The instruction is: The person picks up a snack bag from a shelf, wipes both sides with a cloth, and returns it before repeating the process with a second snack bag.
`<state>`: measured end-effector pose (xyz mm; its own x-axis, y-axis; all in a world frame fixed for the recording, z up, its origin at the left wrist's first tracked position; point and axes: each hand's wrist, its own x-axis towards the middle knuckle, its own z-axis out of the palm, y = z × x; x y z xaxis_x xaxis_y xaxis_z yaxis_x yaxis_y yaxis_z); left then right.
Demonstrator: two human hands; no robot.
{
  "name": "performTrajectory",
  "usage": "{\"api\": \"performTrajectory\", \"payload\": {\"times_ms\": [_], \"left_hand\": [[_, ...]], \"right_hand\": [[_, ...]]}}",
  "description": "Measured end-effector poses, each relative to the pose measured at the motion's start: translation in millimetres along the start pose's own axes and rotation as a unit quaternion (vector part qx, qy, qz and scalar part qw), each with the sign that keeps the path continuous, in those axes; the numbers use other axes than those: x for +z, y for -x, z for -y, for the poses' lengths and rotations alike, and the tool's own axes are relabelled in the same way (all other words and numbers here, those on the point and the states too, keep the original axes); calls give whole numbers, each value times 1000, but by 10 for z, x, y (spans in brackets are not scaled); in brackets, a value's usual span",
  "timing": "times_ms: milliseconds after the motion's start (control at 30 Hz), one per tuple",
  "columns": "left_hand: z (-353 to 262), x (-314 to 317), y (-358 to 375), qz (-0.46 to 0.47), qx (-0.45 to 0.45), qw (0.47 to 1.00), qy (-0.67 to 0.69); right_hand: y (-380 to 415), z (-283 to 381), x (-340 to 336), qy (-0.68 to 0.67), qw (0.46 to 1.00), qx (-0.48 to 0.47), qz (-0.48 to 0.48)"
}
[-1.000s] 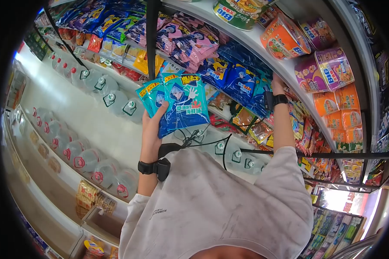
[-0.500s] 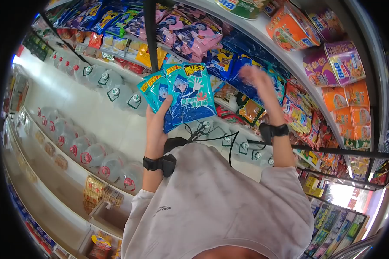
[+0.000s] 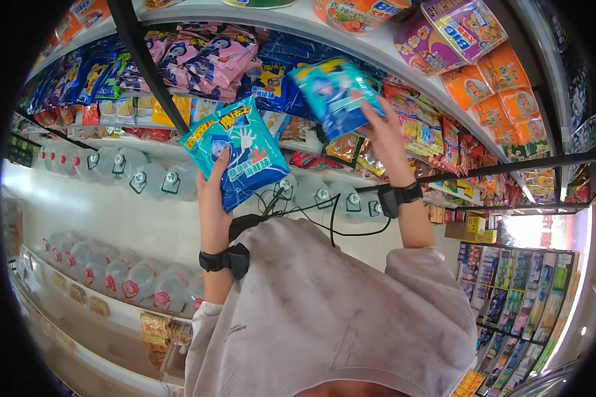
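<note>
My left hand (image 3: pixel 212 198) is closed on a teal and blue snack bag (image 3: pixel 255 149), with the thumb across its printed front. The bag is tilted, and a cartoon hooded figure shows on it. My right hand (image 3: pixel 385 135) grips a similar teal snack bag (image 3: pixel 331 92) by its lower right edge. That bag is slightly blurred and hangs in front of the snack shelf, near the blue and yellow bags (image 3: pixel 266 85). Pink snack bags (image 3: pixel 215 59) lie heaped to the left of it.
Cup noodles (image 3: pixel 453 33) and orange noodle packs (image 3: pixel 493 92) stand on the upper shelf at right. A dark shelf post (image 3: pixel 142 56) rises left of my hands. Large clear water bottles (image 3: pixel 155 178) line the floor below. A loose black cable (image 3: pixel 334 218) hangs near my shirt.
My right hand, empty before, now holds a teal bag. Of the two bags in my left hand, only one shows there now. The view has turned to the right.
</note>
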<state>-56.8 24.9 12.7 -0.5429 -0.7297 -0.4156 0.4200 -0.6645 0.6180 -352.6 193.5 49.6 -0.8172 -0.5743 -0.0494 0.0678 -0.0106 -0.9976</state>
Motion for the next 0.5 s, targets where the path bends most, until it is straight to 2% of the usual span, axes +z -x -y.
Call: {"api": "performTrajectory", "payload": {"times_ms": [67,167,267,400,433,467,500], "left_hand": [[-3,-46,-2,12,8,1000,2],[-26,-83,21,16,19,1000,6],[-38,-144,29,21,20,1000,7],[-80,-151,109,24,26,999,10],[-70,-162,105,24,24,999,9],[-79,-162,106,25,23,999,7],[-98,-140,131,22,22,1000,3]], "right_hand": [[-65,92,-189,-61,997,-38,-31],[-395,3,-620,-36,986,-124,-104],[-739,-20,-779,-4,961,-210,-179],[-1381,-151,-1008,79,967,-182,-157],[-1683,-292,-1033,-9,962,-223,-158],[-1894,-382,-1159,175,936,-258,-161],[-2065,-438,-1337,353,878,-282,-159]]}}
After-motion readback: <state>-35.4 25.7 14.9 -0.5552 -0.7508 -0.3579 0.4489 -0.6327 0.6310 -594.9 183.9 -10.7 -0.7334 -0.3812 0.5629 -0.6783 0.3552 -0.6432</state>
